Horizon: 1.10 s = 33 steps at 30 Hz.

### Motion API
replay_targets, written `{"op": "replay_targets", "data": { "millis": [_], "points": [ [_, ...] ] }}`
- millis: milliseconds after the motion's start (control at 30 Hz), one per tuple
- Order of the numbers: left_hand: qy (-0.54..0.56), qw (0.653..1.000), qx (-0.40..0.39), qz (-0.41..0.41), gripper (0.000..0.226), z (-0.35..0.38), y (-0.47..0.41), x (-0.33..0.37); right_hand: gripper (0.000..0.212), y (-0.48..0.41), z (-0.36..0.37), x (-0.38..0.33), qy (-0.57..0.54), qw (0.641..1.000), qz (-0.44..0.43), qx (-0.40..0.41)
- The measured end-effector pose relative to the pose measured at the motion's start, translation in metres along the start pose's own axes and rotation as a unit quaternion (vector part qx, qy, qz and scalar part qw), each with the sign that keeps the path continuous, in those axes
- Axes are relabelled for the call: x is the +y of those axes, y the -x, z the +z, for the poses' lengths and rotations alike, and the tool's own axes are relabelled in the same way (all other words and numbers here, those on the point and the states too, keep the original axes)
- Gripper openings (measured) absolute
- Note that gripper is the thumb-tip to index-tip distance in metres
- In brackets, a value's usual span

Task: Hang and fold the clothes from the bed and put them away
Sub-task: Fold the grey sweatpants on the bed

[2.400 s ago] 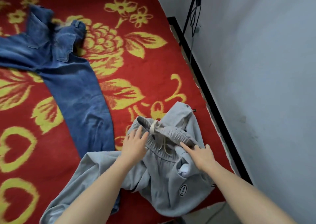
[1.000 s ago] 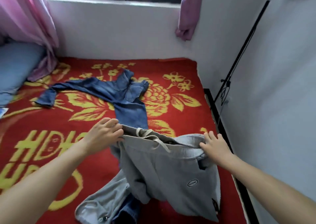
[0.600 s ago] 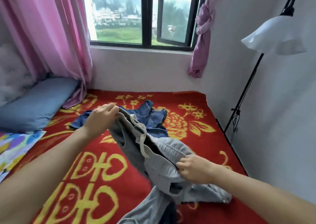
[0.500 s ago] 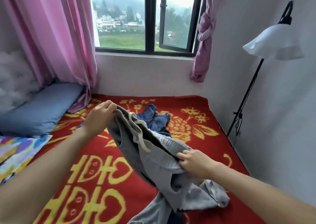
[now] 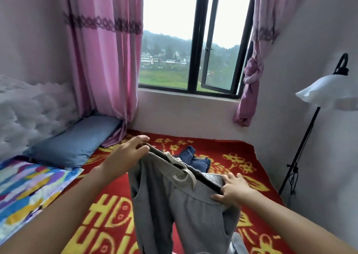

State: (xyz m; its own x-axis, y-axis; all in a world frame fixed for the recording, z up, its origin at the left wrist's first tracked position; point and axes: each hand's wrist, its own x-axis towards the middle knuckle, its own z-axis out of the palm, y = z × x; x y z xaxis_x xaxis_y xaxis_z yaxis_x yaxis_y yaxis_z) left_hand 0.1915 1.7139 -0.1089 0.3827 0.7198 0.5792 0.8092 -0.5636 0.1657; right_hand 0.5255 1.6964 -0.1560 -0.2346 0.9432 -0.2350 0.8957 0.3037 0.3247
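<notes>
Far left, a blue rectangular pillow [image 5: 75, 139] lies on the bed with the red, yellow-flowered blanket [image 5: 242, 156]. Over it, the left hand [image 5: 126, 153] pinches the left end of the grey drawstring sweatpants' [image 5: 174, 205] waistband. Crumpled blue denim jeans [image 5: 195, 158] lie beyond on the bed, and the right hand [image 5: 232, 189] has its fingers clamped on the waistband's right end, the legs hanging toward the near edge.

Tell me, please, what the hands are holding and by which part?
The grey sweatpants, by the waistband: left hand at one end, right hand at the other.
</notes>
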Motion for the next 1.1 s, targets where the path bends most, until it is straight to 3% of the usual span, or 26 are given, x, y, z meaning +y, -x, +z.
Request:
{"op": "replay_targets", "data": {
  "millis": [67,200,267,333,433,500,567,633,733,800,900,967,1033,1100],
  "points": [
    [-0.082,0.997,0.005,0.01,0.034,-0.007,0.01,-0.01,0.137,-0.002,-0.005,-0.004,-0.003,0.999,-0.053,0.002],
    [-0.114,0.99,0.004,0.084,0.016,-0.006,0.033,-0.038,0.107,-0.004,-0.002,-0.002,0.0,0.988,-0.139,0.06],
    [-0.098,0.992,-0.008,0.077,0.023,-0.005,0.037,-0.04,0.072,-0.004,-0.004,-0.008,0.007,0.98,-0.177,0.09],
    [-0.122,0.988,0.004,0.09,0.017,-0.001,0.04,-0.042,0.03,-0.008,0.001,-0.012,0.032,0.952,-0.23,0.198],
    [-0.076,0.997,0.006,0.004,0.01,0.003,0.042,-0.04,0.004,-0.007,0.009,-0.025,-0.002,0.888,-0.324,0.326],
    [-0.124,0.992,0.032,-0.018,0.014,0.008,0.043,-0.049,0.01,0.0,0.007,-0.033,-0.01,0.871,-0.367,0.326],
    [-0.084,0.996,0.025,-0.031,0.011,0.004,0.046,-0.054,0.019,0.001,0.001,-0.033,-0.033,0.873,-0.377,0.307],
    [-0.116,0.992,0.039,0.017,0.013,0.004,0.049,-0.057,0.028,-0.001,-0.007,-0.025,-0.049,0.89,-0.357,0.279],
    [-0.107,0.994,0.02,0.015,0.013,0.006,0.055,-0.061,0.011,-0.005,-0.016,-0.014,-0.058,0.926,-0.305,0.214],
    [-0.108,0.993,0.034,0.013,0.011,0.007,0.058,-0.06,0.019,-0.008,-0.015,-0.01,-0.029,0.952,-0.253,0.172],
    [-0.028,0.995,0.029,-0.092,0.016,0.011,0.059,-0.052,0.02,-0.016,-0.01,-0.007,0.003,0.976,-0.202,0.086],
    [-0.037,0.991,0.021,-0.127,0.021,0.016,0.057,-0.045,0.028,-0.022,-0.003,-0.005,0.052,0.986,-0.16,0.012],
    [-0.044,0.995,0.022,-0.089,0.023,0.013,0.058,-0.035,0.036,-0.025,0.006,0.0,0.076,0.991,-0.107,-0.031],
    [-0.049,0.998,0.032,-0.016,0.013,0.005,0.066,-0.032,0.043,-0.024,0.011,0.011,0.059,0.995,-0.076,0.006]
  ]
}}
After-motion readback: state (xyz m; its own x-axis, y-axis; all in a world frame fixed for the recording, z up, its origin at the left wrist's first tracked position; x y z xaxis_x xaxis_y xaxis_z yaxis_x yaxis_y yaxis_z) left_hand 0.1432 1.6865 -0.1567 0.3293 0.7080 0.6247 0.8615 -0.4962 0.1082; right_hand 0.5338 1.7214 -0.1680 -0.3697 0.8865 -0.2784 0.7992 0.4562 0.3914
